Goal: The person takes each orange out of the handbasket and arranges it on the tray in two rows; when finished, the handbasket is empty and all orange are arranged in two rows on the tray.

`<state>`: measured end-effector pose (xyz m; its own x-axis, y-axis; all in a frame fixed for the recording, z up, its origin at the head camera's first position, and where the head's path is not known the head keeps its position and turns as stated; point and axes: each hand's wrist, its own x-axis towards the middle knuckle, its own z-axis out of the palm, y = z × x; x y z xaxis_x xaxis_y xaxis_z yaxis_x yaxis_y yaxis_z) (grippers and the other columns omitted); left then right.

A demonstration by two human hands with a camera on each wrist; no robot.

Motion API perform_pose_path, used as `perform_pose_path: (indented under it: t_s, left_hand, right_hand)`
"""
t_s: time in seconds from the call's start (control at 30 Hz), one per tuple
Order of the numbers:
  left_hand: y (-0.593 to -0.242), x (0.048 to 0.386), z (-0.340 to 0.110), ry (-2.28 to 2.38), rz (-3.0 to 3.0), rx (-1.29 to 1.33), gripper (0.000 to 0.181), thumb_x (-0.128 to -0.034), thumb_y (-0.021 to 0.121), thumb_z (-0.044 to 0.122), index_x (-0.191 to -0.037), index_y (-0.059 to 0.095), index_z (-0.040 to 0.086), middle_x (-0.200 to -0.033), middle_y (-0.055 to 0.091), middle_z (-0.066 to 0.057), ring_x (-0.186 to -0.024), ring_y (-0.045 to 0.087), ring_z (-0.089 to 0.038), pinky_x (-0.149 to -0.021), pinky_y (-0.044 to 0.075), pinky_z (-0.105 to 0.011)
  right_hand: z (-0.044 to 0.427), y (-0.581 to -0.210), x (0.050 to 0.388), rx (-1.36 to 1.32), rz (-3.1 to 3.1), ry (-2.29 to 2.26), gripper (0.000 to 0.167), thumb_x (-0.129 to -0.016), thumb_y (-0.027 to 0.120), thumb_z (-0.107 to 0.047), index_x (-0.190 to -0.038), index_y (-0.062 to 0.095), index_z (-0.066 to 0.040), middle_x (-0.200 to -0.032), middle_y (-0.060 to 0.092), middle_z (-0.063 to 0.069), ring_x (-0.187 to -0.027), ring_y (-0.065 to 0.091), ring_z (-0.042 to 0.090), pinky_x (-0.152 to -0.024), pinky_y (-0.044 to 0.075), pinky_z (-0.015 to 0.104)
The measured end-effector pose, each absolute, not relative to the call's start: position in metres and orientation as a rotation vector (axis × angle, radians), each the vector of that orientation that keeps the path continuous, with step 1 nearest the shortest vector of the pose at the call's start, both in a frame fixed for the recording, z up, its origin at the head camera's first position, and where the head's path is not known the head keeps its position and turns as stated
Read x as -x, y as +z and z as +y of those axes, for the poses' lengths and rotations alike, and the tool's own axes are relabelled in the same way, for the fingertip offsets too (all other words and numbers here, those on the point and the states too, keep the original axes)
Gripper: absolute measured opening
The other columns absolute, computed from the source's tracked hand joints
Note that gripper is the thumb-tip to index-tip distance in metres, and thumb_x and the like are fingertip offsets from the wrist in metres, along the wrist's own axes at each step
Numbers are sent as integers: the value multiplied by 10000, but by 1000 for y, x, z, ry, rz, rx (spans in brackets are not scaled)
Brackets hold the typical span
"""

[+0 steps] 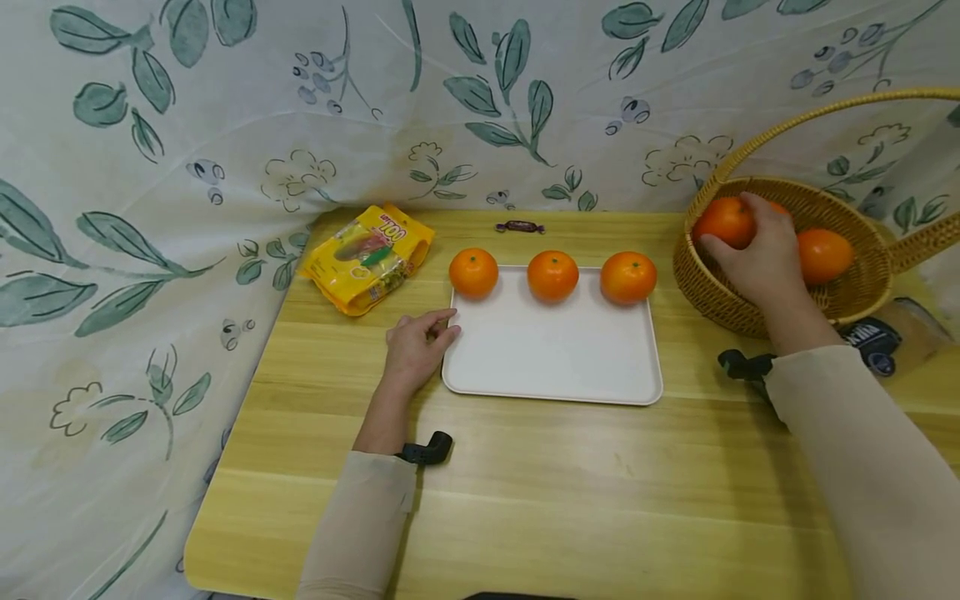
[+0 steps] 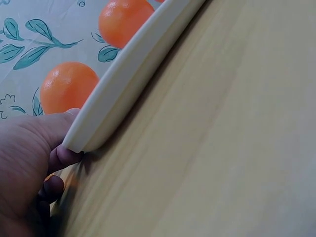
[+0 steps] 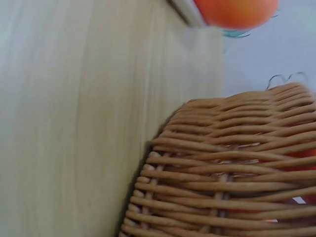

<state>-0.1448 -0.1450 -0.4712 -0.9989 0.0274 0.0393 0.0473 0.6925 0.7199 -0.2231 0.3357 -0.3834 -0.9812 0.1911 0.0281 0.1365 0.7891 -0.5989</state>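
A white tray (image 1: 555, 354) lies on the table, with three oranges in a row along its far side: left orange (image 1: 473, 273), middle orange (image 1: 552, 276), right orange (image 1: 628, 277). At the tray's left edge my left hand (image 1: 415, 348) pinches the rim; the left wrist view shows the thumb on top and a finger below. Inside the wicker basket (image 1: 712, 287), my right hand (image 1: 767, 254) grips an orange (image 1: 723, 222) between thumb and fingers. Another orange (image 1: 825, 256) lies beside it, and part of one more shows behind the hand. The right wrist view shows only basket weave (image 3: 227, 173), not the hand.
A yellow snack bag (image 1: 367, 258) lies left of the tray. One small wrapped candy (image 1: 520, 227) sits near the table's back edge. Right of the basket's base is a clear package with a dark label (image 1: 873, 342). The basket's tall handle (image 1: 795, 121) arches over it.
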Motion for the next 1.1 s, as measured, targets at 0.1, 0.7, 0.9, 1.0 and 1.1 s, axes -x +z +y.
perform_pose_path:
  t_s: [0.1, 0.7, 0.9, 1.0, 1.1]
  left_hand:
    - [-472, 145, -145, -1222, -2866, 65, 327, -974, 705, 345, -1281, 728, 235, -892, 702, -6, -899, 511, -244, -947, 260, -456]
    - [-468, 143, -144, -1246, -2881, 42, 333, -978, 700, 347, -1292, 721, 241, -907, 700, -7, -880, 484, -233, -946, 243, -440]
    - [-469, 144, -144, -1249, -2880, 40, 332, -977, 701, 348, -1291, 722, 242, -895, 689, 0, -882, 482, -232, -944, 245, -446]
    - [-470, 144, -144, -1246, -2881, 41, 332, -977, 699, 352, -1290, 721, 244, -890, 686, 4, -884, 484, -233, -948, 248, -451]
    - [-471, 145, -145, -1238, -2882, 51, 334, -978, 697, 357, -1292, 720, 245, -888, 687, 5, -890, 491, -236, -951, 250, -455]
  right_hand:
    - [332, -379, 214, 262, -2826, 990, 835, -972, 624, -460, -1644, 201, -202, -1681, 179, 190, -1490, 260, 473, -1177, 241, 689]
    - [282, -355, 153, -115, -2664, 960, 787, -918, 771, -200, -1582, 349, -185, -1601, 304, 177, -1433, 366, 425, -1132, 392, 609]
    - [251, -359, 138, -252, -2717, 961, 795, -878, 814, -176, -1558, 405, -138, -1595, 316, 171, -1384, 422, 473, -1022, 449, 650]
    - [236, -363, 132, -355, -2710, 986, 801, -849, 837, -119, -1538, 428, -117, -1566, 349, 181, -1343, 466, 462, -963, 499, 622]
    - [223, -369, 126, -451, -2720, 985, 800, -829, 850, -96, -1519, 445, -98, -1536, 383, 200, -1305, 507, 446, -892, 552, 585]
